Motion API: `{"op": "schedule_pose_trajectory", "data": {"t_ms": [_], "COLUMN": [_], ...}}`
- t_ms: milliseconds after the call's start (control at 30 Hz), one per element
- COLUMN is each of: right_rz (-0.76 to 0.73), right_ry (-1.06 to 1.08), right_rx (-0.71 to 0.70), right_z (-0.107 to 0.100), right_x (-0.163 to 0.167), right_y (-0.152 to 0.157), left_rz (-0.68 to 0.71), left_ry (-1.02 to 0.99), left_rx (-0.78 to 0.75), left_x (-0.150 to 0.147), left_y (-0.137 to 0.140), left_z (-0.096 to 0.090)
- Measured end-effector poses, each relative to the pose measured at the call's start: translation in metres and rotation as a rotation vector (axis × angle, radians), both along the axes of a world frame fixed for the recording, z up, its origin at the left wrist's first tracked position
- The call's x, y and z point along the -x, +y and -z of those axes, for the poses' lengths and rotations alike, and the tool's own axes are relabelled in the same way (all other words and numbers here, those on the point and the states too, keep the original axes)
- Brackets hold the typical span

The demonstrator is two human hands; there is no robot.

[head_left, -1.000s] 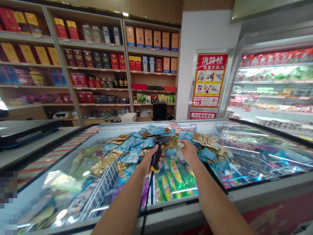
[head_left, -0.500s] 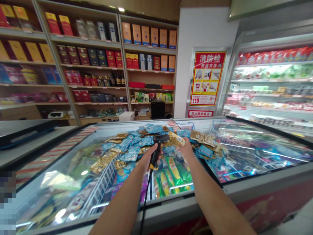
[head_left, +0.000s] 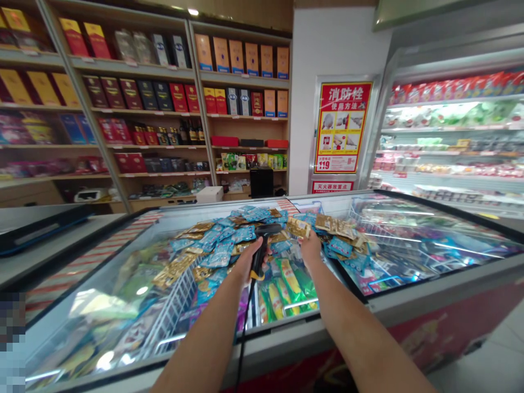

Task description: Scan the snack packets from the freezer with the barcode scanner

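My left hand [head_left: 252,261] is closed round the handle of a black barcode scanner [head_left: 258,252] with a yellow lower tip. Its cable hangs down toward me between my arms. In my right hand [head_left: 311,246] is a gold packet [head_left: 298,227], gripped at its right end and held just right of the scanner's head. Both hands are above the glass top of a chest freezer. Around them lies a heap of blue packets [head_left: 221,252] and gold packets [head_left: 177,268], with more gold packets [head_left: 341,228] to the right of my right hand.
Under the glass, green and yellow packs [head_left: 289,284] lie near a white wire basket [head_left: 174,305]. Boxed goods fill the shelves [head_left: 245,80] behind. A red poster [head_left: 343,128] hangs on the wall, a lit display fridge [head_left: 450,131] stands right, and a counter [head_left: 61,240] borders the freezer's left.
The gold packet has turned a little, showing its face flatter, and sits slightly further from the scanner's head. The view has shifted slightly to the right. Both hands keep their hold.
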State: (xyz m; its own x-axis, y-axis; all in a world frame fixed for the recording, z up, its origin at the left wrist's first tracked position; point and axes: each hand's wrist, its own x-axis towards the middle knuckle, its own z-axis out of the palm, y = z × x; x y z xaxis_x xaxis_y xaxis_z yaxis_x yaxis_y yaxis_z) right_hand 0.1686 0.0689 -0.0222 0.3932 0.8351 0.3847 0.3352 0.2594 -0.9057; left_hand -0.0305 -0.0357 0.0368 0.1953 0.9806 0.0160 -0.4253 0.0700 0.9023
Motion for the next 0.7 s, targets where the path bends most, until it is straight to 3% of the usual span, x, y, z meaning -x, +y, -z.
{"op": "schedule_pose_trajectory", "data": {"t_ms": [267,433,700], "right_rz": [-0.088,-0.035,0.016], "right_ry": [0.222,0.123,0.007], "right_rx": [0.071,0.119,0.108], "right_z": [-0.011,-0.015,-0.002], "right_x": [0.006,0.008,0.004], "right_y": [-0.011,-0.014,-0.002], "left_rz": [-0.044,-0.015,0.038], "left_ry": [0.039,0.076,0.077], "left_rx": [-0.016,-0.023,-0.041], "left_x": [-0.006,-0.005,-0.003], "left_y": [-0.008,-0.007,-0.003], "left_z": [-0.005,-0.004,0.000]}}
